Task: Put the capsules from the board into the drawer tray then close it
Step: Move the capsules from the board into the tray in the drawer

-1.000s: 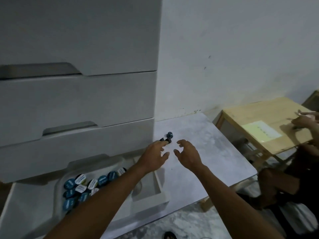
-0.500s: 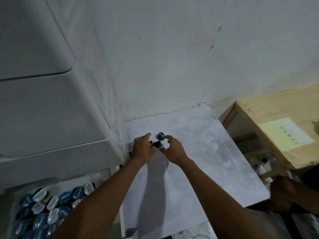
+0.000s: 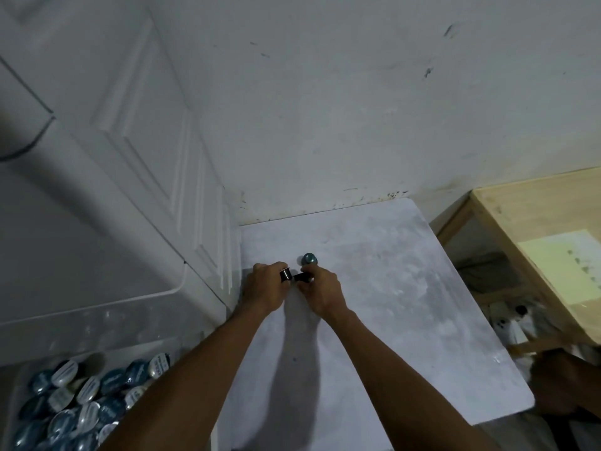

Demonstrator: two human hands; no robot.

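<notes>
On the board (image 3: 406,304) my left hand (image 3: 265,289) and right hand (image 3: 322,292) each pinch a dark capsule (image 3: 286,274); teal capsule (image 3: 309,258) remains, drawer tray (image 3: 97,317) unclosed.

Wooden table (image 3: 533,206) with yellow paper (image 3: 566,265)

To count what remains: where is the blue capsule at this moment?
Head view, centre: the blue capsule stands on the board, just beyond the right hand.
</notes>
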